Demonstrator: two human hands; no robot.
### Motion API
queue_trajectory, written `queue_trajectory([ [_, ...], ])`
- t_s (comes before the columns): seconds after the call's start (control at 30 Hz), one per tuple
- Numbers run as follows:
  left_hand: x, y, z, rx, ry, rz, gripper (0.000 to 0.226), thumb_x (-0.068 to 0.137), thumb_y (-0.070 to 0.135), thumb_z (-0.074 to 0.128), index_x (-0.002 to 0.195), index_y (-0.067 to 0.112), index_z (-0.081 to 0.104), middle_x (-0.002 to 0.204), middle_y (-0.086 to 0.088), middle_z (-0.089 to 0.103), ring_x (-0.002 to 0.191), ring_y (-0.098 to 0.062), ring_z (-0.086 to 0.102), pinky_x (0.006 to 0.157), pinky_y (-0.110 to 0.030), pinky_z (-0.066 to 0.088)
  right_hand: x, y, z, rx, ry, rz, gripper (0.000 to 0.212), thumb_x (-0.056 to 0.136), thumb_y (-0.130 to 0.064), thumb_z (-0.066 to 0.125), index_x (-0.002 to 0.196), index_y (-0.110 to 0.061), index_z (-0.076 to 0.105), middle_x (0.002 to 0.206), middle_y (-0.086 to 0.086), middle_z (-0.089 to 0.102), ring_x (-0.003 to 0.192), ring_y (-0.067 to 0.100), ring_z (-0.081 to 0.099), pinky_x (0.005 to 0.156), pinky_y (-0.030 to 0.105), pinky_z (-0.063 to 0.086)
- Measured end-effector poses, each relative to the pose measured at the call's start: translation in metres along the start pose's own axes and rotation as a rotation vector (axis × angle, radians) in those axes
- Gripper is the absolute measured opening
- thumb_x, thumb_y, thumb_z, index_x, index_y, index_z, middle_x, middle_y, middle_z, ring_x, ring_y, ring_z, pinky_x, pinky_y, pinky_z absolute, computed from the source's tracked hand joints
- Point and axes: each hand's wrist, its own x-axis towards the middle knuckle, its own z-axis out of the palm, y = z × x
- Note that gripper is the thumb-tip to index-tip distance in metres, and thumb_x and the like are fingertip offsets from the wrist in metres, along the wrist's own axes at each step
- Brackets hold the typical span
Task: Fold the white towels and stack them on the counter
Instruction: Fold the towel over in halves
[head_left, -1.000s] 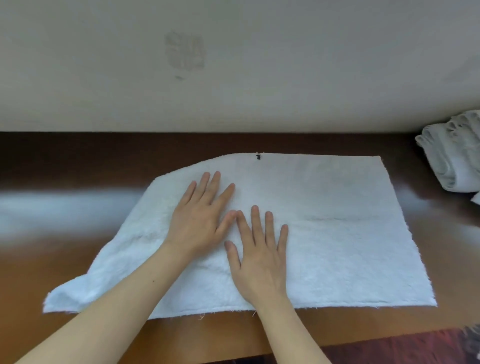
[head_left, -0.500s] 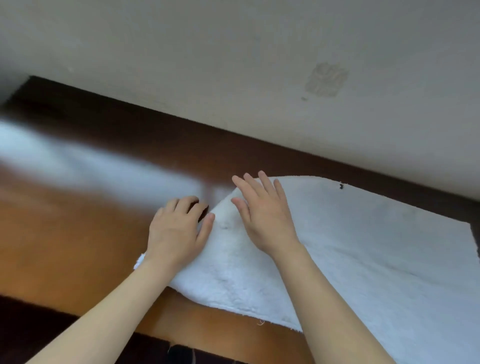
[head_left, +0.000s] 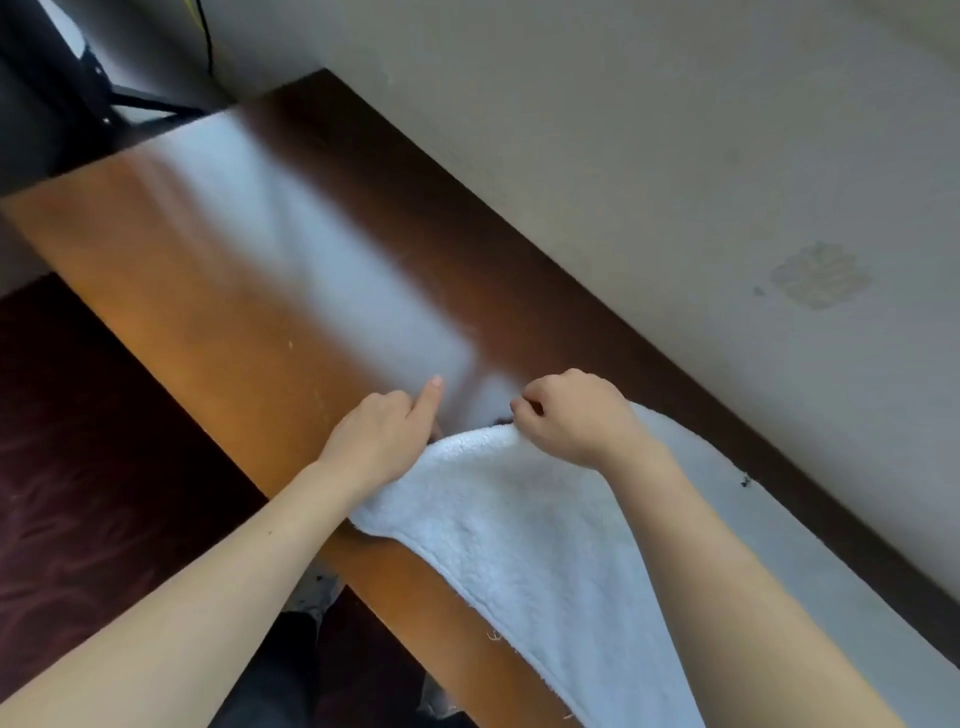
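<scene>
A white towel (head_left: 550, 525) lies spread on the brown wooden counter (head_left: 223, 291), running from the centre toward the lower right. Its left edge is lifted off the wood. My left hand (head_left: 379, 441) grips that edge at the near corner, with the index finger pointing out. My right hand (head_left: 571, 415) pinches the same edge at the far corner, fingers curled on the cloth. A small dark speck (head_left: 745, 481) sits on the towel's far edge.
A pale wall (head_left: 675, 156) runs along the counter's back edge. The counter's left end stops near dark equipment and cables (head_left: 78, 78). A dark red carpet (head_left: 78, 467) covers the floor below the front edge.
Both hands went from lying flat on the towel to gripping its left edge, which is now raised. The view has swung left, and the rolled towels at the right are out of sight.
</scene>
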Motion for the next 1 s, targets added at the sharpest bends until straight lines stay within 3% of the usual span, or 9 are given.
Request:
queue_trajectory([
  [0.1, -0.014, -0.005, -0.004, 0.074, -0.03, -0.015, 0.075, 0.097, 0.067, 0.023, 0.069, 0.011, 0.065, 0.06, -0.005, 0.06, 0.058, -0.024, 0.058, 0.062, -0.037, 0.05, -0.007, 0.004, -0.011, 0.012, -0.141, -0.027, 0.033, 0.082, -0.034, 0.052, 0.058, -0.013, 0.041, 0.055, 0.0, 0.043, 0.051, 0.021, 0.039, 0.047, 0.028, 0.026],
  [0.2, -0.036, 0.0, 0.001, 0.094, -0.124, 0.054, 0.055, 0.101, 0.054, 0.036, 0.059, 0.018, 0.035, 0.049, 0.003, 0.029, 0.047, -0.018, 0.028, 0.052, -0.033, 0.026, -0.013, 0.004, -0.013, -0.021, -0.263, -0.09, 0.017, 0.08, -0.036, 0.055, 0.08, -0.019, 0.055, 0.072, -0.007, 0.055, 0.069, 0.02, 0.055, 0.052, 0.029, 0.032],
  [0.37, -0.068, 0.0, 0.02, -0.063, -0.109, 0.129, 0.051, 0.096, 0.058, 0.046, 0.067, 0.016, 0.042, 0.064, 0.003, 0.042, 0.056, -0.012, 0.037, 0.057, -0.031, 0.032, -0.029, 0.004, 0.003, -0.004, -0.364, -0.177, 0.035, 0.079, -0.032, 0.051, 0.112, -0.042, 0.059, 0.093, -0.014, 0.049, 0.094, 0.014, 0.054, 0.066, 0.029, 0.045],
  [0.5, -0.082, -0.002, 0.022, -0.104, -0.189, 0.228, 0.035, 0.081, 0.057, 0.07, 0.076, 0.025, 0.056, 0.079, 0.012, 0.058, 0.073, -0.006, 0.052, 0.064, -0.023, 0.041, -0.043, 0.015, 0.015, -0.023, -0.387, -0.228, 0.056, 0.081, -0.038, 0.058, 0.134, -0.049, 0.047, 0.09, -0.011, 0.039, 0.088, 0.015, 0.048, 0.061, 0.026, 0.038],
  [0.57, -0.085, -0.003, 0.02, -0.141, -0.237, 0.228, 0.037, 0.073, 0.054, 0.079, 0.077, 0.025, 0.057, 0.072, 0.012, 0.053, 0.066, -0.004, 0.045, 0.06, -0.024, 0.038, -0.046, 0.018, 0.017, -0.098, -0.357, -0.302, 0.045, 0.083, -0.042, 0.06, 0.128, -0.046, 0.054, 0.085, -0.01, 0.039, 0.083, 0.016, 0.049, 0.058, 0.028, 0.034],
  [0.67, -0.085, -0.007, 0.019, -0.211, -0.137, 0.228, 0.036, 0.069, 0.048, 0.085, 0.077, 0.025, 0.058, 0.073, 0.002, 0.053, 0.064, -0.006, 0.042, 0.059, -0.023, 0.036, -0.048, 0.017, 0.012, -0.077, -0.297, -0.363, 0.017, 0.08, -0.04, 0.063, 0.091, -0.027, 0.064, 0.082, -0.007, 0.045, 0.077, 0.018, 0.053, 0.061, 0.035, 0.044],
  [0.8, -0.084, -0.003, 0.016, -0.29, 0.032, 0.292, 0.029, 0.074, 0.029, 0.086, 0.072, 0.029, 0.057, 0.079, 0.011, 0.052, 0.07, -0.006, 0.044, 0.067, -0.013, 0.038, -0.04, 0.018, -0.006, 0.172, -0.269, -0.376, 0.021, 0.074, -0.04, 0.07, 0.076, -0.025, 0.056, 0.091, -0.008, 0.053, 0.088, 0.008, 0.051, 0.077, 0.032, 0.045],
  [0.9, -0.081, 0.005, 0.013, -0.351, 0.132, 0.347, 0.032, 0.077, 0.015, 0.084, 0.067, 0.03, 0.057, 0.083, 0.011, 0.052, 0.073, -0.009, 0.047, 0.07, -0.015, 0.04, -0.036, 0.015, -0.017, 0.512, -0.417, -0.316, 0.028, 0.078, -0.029, 0.073, 0.066, -0.02, 0.049, 0.1, -0.007, 0.062, 0.099, 0.006, 0.059, 0.087, 0.034, 0.047],
  [1.0, -0.079, 0.014, 0.006, -0.405, 0.253, 0.395, 0.036, 0.077, 0.006, 0.082, 0.064, 0.031, 0.058, 0.086, 0.007, 0.055, 0.078, -0.018, 0.054, 0.076, -0.034, 0.052, -0.036, 0.01, -0.026, 0.84, -0.689, -0.321, 0.043, 0.085, -0.023, 0.069, 0.063, -0.009, 0.034, 0.069, 0.01, 0.033, 0.063, 0.025, 0.033, 0.06, 0.034, 0.025],
])
